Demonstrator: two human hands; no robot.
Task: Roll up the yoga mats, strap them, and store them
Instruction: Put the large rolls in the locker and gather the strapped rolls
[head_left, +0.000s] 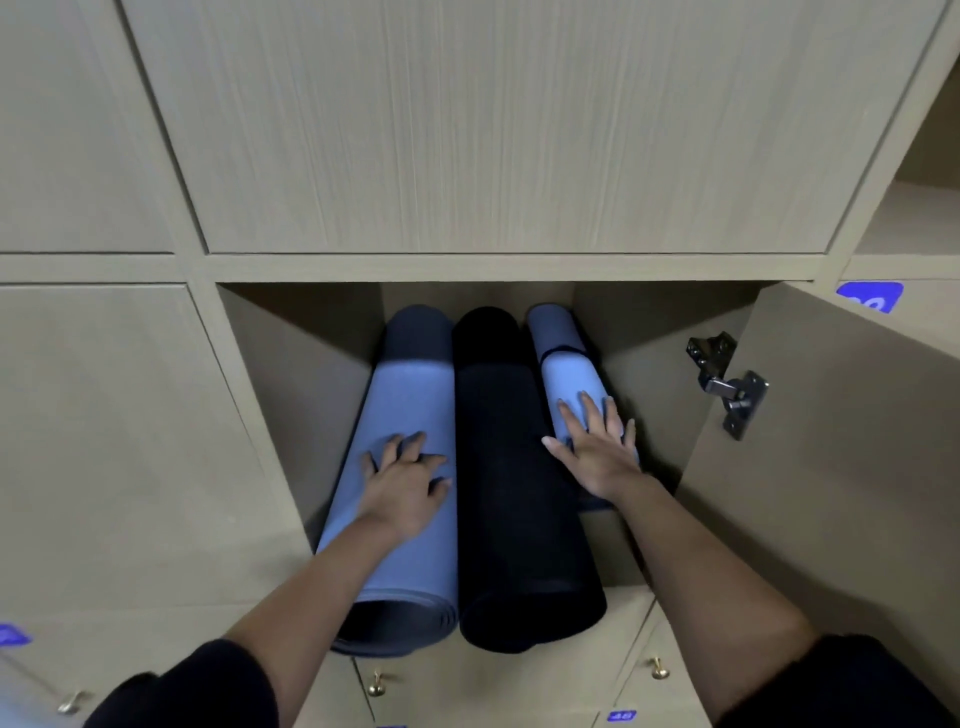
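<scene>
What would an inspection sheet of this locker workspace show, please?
Surface: locker floor, bare right of the mats.
Job's things: large blue mat, black mat, small blue mat side by side; strap seen on the small one only.
Clutter: nothing seen.
Hands: left hand rests on the large blue mat; right hand flat on the small blue mat.
Cables: nothing seen.
Surroundings: open door, hinge at right; brass knobs below.
</scene>
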